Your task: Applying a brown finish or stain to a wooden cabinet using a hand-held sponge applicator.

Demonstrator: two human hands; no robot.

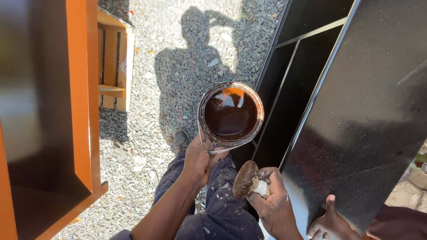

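Brown-stained left hand (198, 160) grips tin (230, 114); right hand (273, 198) half-hides sponge (247, 179).

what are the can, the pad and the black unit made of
Can: likely metal, thin shiny rim, holds glossy dark brown liquid. Pad: seems sponge or wadded cloth, porous brown-soaked face. Black unit: probably painted board, high-gloss coat mirroring light; core unclear.

Round tin (230, 114) near frame centre, open top facing camera, held upright above gravel. Filled with dark brown glossy liquid, surface reflecting light; rim and inner wall smeared brown, thin wire handle hanging at lower left side. Brown-stained sponge pad (245, 179) just below tin, lower centre of frame, dome-shaped, coarse speckled surface, tilted to upper left, pale wad behind it.
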